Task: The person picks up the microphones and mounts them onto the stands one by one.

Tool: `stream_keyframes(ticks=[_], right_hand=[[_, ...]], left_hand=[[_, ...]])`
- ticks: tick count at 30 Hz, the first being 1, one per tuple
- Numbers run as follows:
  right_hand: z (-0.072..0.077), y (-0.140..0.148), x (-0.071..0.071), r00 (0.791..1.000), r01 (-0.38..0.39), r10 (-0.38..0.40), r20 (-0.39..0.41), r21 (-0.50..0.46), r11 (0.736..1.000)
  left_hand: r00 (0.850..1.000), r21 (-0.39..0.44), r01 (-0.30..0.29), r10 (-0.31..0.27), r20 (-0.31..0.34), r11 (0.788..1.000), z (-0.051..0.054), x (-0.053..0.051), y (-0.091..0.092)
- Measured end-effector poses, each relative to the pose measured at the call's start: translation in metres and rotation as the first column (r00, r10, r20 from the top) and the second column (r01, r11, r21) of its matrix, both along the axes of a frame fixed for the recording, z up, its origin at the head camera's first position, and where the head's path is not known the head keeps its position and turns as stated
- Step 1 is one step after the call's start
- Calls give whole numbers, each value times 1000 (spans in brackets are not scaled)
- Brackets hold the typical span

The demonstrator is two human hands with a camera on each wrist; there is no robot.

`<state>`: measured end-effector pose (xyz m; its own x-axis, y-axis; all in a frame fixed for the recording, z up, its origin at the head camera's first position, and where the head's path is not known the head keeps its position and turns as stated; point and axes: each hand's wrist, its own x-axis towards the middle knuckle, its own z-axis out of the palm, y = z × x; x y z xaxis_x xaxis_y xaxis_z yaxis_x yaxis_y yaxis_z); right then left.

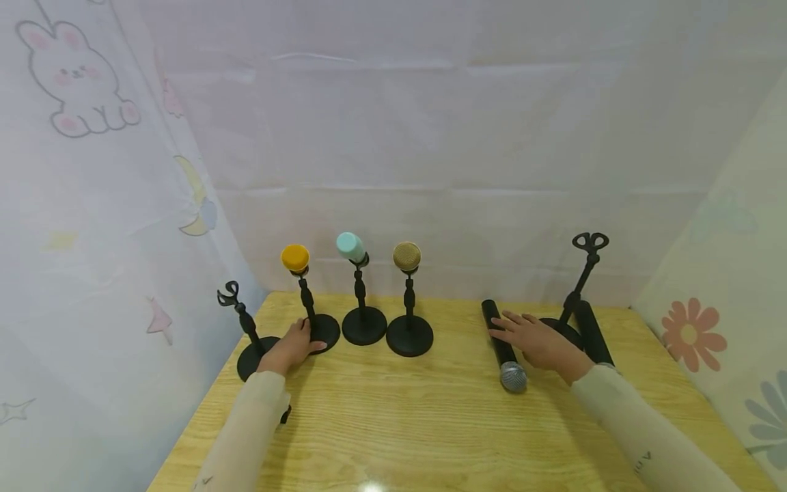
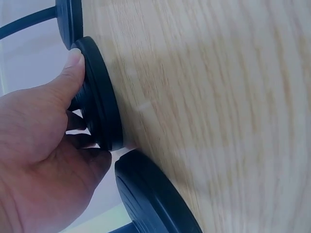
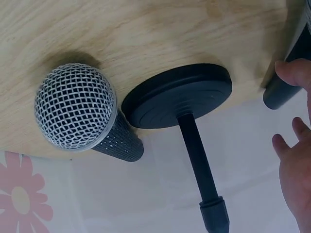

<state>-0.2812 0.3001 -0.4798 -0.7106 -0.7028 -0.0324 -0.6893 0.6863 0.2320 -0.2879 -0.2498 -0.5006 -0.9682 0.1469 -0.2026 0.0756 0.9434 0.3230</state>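
In the head view, my left hand (image 1: 294, 347) grips the round black base of a desk microphone stand (image 1: 324, 332), which holds a yellow-headed microphone (image 1: 295, 257) upright. The left wrist view shows the thumb (image 2: 75, 60) on one edge of that base and the fingers curled at the opposite edge. My right hand (image 1: 541, 345) reaches over a black microphone (image 1: 507, 355) with a silver mesh head, lying on the table. Its fingers are spread, and the thumb (image 3: 294, 73) overlaps the handle in the right wrist view; firm contact is unclear.
Two stands hold a mint microphone (image 1: 349, 246) and a gold microphone (image 1: 406, 256). Bare-clipped stands are at far left (image 1: 248, 324) and right (image 1: 581, 280). Another black microphone (image 1: 593, 335) lies beside the right stand. A small dark object (image 1: 285, 414) shows beside the left sleeve. Cloth surrounds the wooden table (image 1: 393, 417).
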Motion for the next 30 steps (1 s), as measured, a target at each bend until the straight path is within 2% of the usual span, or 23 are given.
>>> stream_keyframes(ticks=[6, 12, 22, 30], right_hand=[[-6, -6, -3, 996, -80, 81, -22, 18, 997], [-15, -10, -6, 984, -149, 152, -90, 42, 988], [-19, -16, -9, 978, -179, 182, -106, 32, 983], [-25, -17, -13, 960, -186, 194, -202, 58, 981]], left_hand=[[999, 5, 3, -3, -41, 1000, -1, -5, 0], [997, 25, -45, 46, -56, 999, 2, -4, 5], [992, 3, -82, 82, -94, 997, -3, -10, 9], [988, -2, -115, 114, -108, 993, -7, -12, 11]])
